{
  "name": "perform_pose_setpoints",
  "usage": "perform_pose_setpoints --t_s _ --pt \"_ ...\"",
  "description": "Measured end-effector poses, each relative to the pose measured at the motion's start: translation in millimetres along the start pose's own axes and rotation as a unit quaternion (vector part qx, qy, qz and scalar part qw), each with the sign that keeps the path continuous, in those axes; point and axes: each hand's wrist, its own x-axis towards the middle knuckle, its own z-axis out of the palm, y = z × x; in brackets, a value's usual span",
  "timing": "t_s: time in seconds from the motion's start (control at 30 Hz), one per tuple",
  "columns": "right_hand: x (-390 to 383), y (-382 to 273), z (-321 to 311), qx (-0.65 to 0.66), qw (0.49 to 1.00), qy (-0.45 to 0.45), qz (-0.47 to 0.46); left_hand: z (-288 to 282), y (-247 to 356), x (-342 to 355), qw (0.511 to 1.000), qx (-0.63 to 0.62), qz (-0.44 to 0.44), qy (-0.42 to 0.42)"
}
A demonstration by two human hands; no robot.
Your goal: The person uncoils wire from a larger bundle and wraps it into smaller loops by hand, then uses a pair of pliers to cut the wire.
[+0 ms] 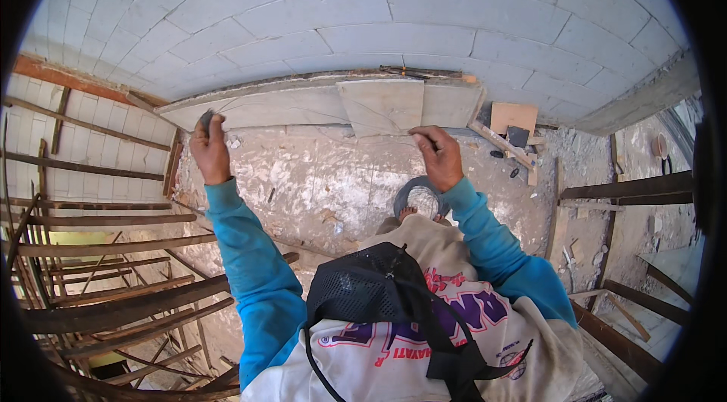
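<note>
My left hand [210,144] is raised at the left, closed on a small dark grey object [206,118], too small to name. My right hand [437,151] is closed in a pinch on what looks like thin wire; faint strands run between my hands. A pale board [379,107] rests against the long concrete ledge [280,107] beyond my hands. On the floor at my bare feet lies a coil of grey wire [405,190], partly hidden behind my body.
A block wall [341,8] rises ahead. Wooden scaffold poles [106,247] fill the left side. More timber beams [628,190] stand at the right. A plywood offcut [511,114] and wood scraps [515,152] lie at the ledge's right end on the dusty floor [295,175].
</note>
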Motion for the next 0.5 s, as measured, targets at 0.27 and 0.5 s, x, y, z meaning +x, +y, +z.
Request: perform_pose_setpoints --t_s 0.27,0.5 --pt "7.3 56.4 -73.2 -0.002 0.993 -0.078 0.086 -38.4 -24.0 -15.4 0.968 0.198 0.083 -0.131" --pt "35.9 12.3 -35.0 -0.125 0.985 -0.079 -0.090 42.5 69.4 -33.7 0.923 0.228 0.203 -0.235"
